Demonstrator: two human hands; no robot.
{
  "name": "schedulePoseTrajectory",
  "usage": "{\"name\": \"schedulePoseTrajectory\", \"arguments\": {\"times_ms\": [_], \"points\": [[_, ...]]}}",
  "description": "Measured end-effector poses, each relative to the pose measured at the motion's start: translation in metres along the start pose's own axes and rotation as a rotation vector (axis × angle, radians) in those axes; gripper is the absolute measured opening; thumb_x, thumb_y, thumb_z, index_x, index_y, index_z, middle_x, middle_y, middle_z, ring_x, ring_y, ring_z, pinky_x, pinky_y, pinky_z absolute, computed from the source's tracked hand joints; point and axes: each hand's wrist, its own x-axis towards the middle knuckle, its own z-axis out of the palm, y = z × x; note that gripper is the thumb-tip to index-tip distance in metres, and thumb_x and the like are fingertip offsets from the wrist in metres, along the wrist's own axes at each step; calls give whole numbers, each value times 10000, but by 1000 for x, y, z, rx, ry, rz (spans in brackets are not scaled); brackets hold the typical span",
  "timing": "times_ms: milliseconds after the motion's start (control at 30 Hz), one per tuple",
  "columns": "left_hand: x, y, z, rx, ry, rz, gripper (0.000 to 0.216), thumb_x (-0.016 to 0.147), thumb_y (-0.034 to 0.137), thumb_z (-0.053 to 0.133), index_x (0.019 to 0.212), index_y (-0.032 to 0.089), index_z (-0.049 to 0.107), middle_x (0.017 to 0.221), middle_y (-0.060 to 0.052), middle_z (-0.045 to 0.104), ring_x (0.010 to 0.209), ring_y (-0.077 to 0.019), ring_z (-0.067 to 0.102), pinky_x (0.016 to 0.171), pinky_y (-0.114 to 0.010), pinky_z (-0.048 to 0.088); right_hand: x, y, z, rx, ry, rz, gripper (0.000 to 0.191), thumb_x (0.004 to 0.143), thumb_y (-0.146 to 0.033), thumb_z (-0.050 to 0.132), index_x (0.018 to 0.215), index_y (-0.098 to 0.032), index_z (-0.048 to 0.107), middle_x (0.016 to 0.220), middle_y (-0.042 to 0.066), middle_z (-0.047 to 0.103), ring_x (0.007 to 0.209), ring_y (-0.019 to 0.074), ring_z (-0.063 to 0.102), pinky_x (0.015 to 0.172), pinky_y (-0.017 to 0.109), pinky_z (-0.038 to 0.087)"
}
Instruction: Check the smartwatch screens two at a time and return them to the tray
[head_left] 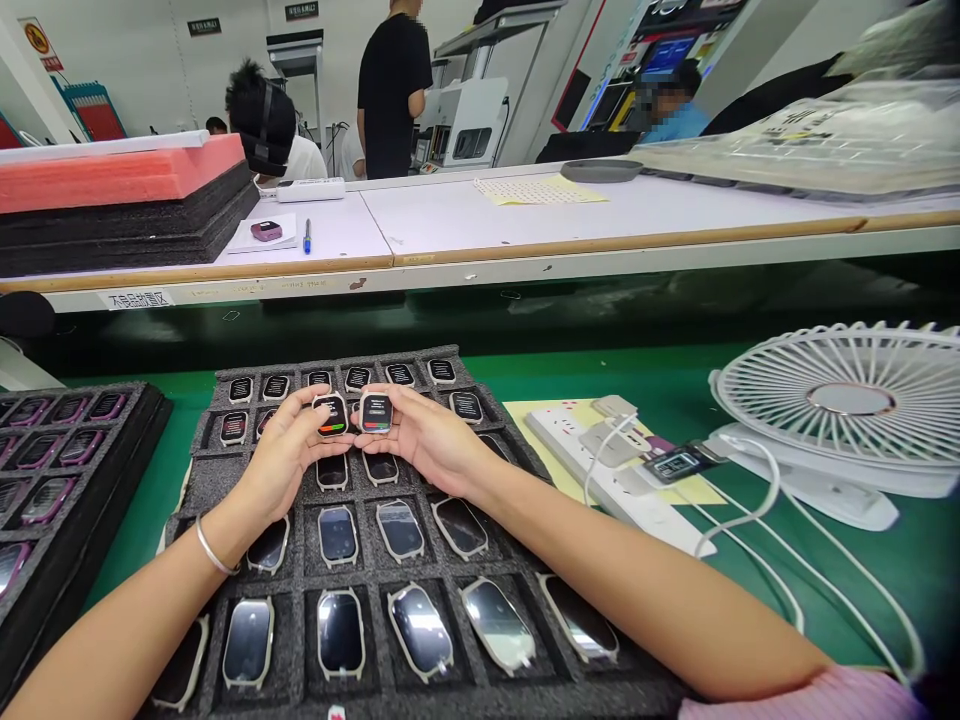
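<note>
Over the foam tray (pixel 212 485), my left hand (pixel 283 455) holds one watch (pixel 331 416), my right hand (pixel 431 432) a second watch (pixel 376 411); right of the tray stands a fan (pixel 832 400).

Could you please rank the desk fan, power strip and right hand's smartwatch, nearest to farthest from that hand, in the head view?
1. Smartwatch, held in the right hand
2. Power strip, on the right
3. Desk fan, far right

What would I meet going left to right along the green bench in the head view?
Left foam tray, left hand, left watch, right watch, right hand, white power strip, white fan.
</note>
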Motion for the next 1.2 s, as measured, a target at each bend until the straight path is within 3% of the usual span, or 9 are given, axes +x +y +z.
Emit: {"name": "schedulePoseTrajectory", "arguments": {"times_ms": [233,533,1200], "points": [[1,-1,-1,17,-5,7,440,815,342,669,1213,194,551,999,-51,716,782,-179,730,822,-355,550,1,-1,-1,-27,1,-20,247,1036,-254,370,1125,-172,585,875,78,745,650,158,720,675,301,561],[1,-2,-1,77,5,41,535,735,186,679,1246,191,522,998,-41,721,810,-173,731,828,-339,560,4,2,-7,-70,-28,-58,242,1028,-290,407,1136,-188,599,901,80,747,695,167,728,726,326,564],[1,-2,-1,157,12,92,584,723,159,641,1290,193,505,1077,-53,693,818,-170,731,893,-381,574,1,-2,-4,-84,-10,-43,274,1041,-254,356,1145,-169,595,865,76,736,680,168,729,717,328,565]]}}
